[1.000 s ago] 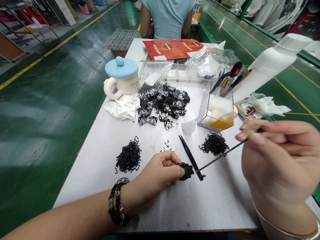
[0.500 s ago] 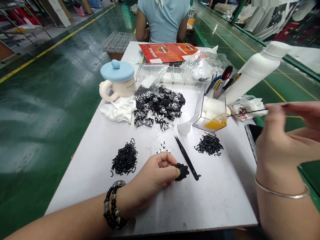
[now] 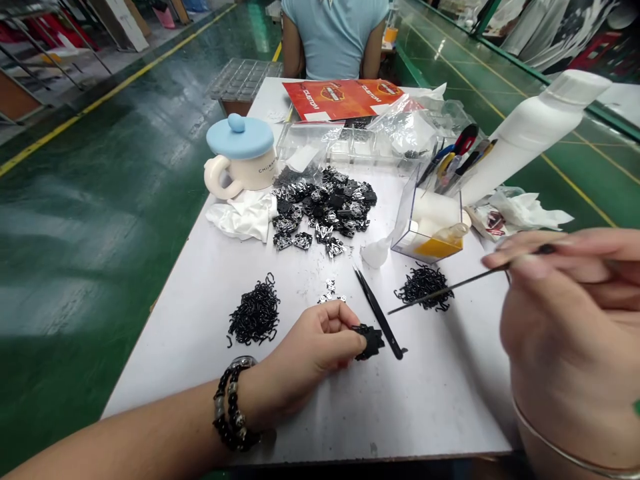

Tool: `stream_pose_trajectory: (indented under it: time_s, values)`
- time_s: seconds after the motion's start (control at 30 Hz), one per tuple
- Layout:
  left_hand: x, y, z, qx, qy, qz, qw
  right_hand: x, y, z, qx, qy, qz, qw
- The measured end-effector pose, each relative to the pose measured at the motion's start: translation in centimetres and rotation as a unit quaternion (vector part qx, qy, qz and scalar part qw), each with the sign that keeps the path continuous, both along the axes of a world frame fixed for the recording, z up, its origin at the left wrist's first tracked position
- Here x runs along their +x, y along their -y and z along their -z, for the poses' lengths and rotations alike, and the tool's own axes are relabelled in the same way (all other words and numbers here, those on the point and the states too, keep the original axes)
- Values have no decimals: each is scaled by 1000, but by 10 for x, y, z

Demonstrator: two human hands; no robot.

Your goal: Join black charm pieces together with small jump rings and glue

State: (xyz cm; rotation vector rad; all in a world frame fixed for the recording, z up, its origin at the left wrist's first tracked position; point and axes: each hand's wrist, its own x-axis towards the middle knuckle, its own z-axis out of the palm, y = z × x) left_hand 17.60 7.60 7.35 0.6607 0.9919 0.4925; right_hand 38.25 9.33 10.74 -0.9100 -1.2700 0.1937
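Note:
My left hand (image 3: 315, 350) rests on the white table (image 3: 430, 400), fingers pinched on a small black flat piece (image 3: 371, 341). Raised at the right, my right hand (image 3: 565, 313) grips a thin black rod (image 3: 450, 287); its tip hangs above the table near the right pile of small black hooks (image 3: 424, 288). Black tweezers (image 3: 379, 313) lie just right of the black piece. Another hook pile (image 3: 256, 313) lies to the left, and a few tiny silver bits (image 3: 330, 292) sit just beyond my left hand.
A heap of black-and-silver pieces (image 3: 325, 210) lies mid-table beside a white cloth (image 3: 243, 217) and a blue-lidded mug (image 3: 243, 160). A clear tool box (image 3: 430, 220), white bottle (image 3: 530, 130), plastic bags and orange packaging (image 3: 345, 97) stand further back. A person in light blue (image 3: 335, 33) sits beyond.
My right hand swung up and right with the rod, then came back down, so the rod's tip points toward the table again. My left hand stayed on the black piece.

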Motion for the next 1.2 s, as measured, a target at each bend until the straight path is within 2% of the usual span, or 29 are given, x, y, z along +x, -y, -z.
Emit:
stream_pose_trajectory:
  time_s: [0.07,0.13,0.27,0.37,0.53,0.97,1.07,1.2]
  values:
    - [0,0,2,1,-1,2,1000,-14,1,6,6,-22,-37,999]
    - [-1,0,3,4,-1,5,1000,-20,4,11,-27,-25,-59,998]
    - [-1,0,3,0,1,7,1000,-21,12,15,-82,-14,-68,994]
    - [-1,0,3,-1,4,3,1000,-21,12,15,-95,-12,-71,993]
    - [-1,1,3,2,9,3,1000,-22,10,14,-68,-11,-42,997]
    - [-1,0,6,-4,16,5,1000,-22,10,14,-36,12,-45,998]
    - [-1,0,6,-1,17,0,1000,-19,10,12,-10,1,-64,998]
    - [-1,0,5,-4,10,-6,1000,-18,13,10,-51,15,-130,990]
